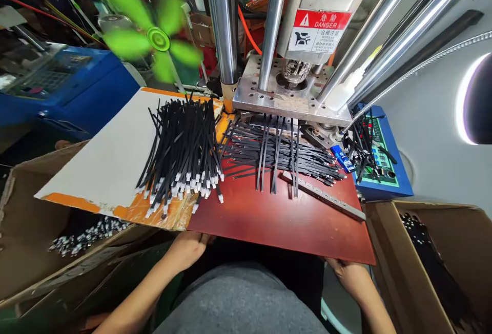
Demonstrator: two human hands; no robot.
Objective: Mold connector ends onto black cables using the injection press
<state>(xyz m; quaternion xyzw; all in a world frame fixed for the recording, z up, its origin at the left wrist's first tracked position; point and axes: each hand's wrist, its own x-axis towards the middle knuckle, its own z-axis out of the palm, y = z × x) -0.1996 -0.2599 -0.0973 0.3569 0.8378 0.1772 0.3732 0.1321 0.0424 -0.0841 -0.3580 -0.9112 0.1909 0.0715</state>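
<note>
Leaving progress unclear, cables [184, 144] heap at eleven o'clock; left hand [189, 251] and right hand [348, 273] partly hide fingers under bench [269, 221], grip untellable.

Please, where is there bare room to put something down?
Bare: the red board, between its near edge and the metal bar; also the white sheet, left of the white-tipped strips. Crowded: before the press plate, where crossed black strips lie.

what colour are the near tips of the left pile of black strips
White; the near tips show in the head view.
</note>
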